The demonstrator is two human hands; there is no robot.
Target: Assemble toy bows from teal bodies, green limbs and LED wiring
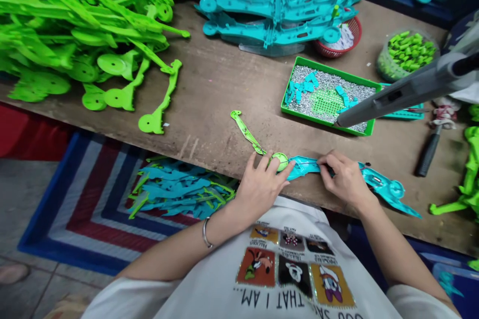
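Near the front edge of the table lies a long blue plastic part (pixel 305 167), its hollow side up. A slim lime-green plastic part (pixel 245 132) with a round end meets its left end; a thin dark line runs along it. My left hand (pixel 260 182) lies over this join, fingers spread and pressing on the green round end and the blue tip. My right hand (pixel 346 182) is closed in a pinch at the middle of the blue part. What sits between those fingertips is hidden. The blue part's right end shows beyond my right hand.
A green tray (pixel 327 122) of small metal pieces stands ahead, with a grey tool (pixel 404 92) hanging over it. Green parts (pixel 75 30) pile up at left. Stacked blue parts (pixel 277 10), a tub of green pegs (pixel 411 50) and a black-handled tool (pixel 428 154) lie beyond.
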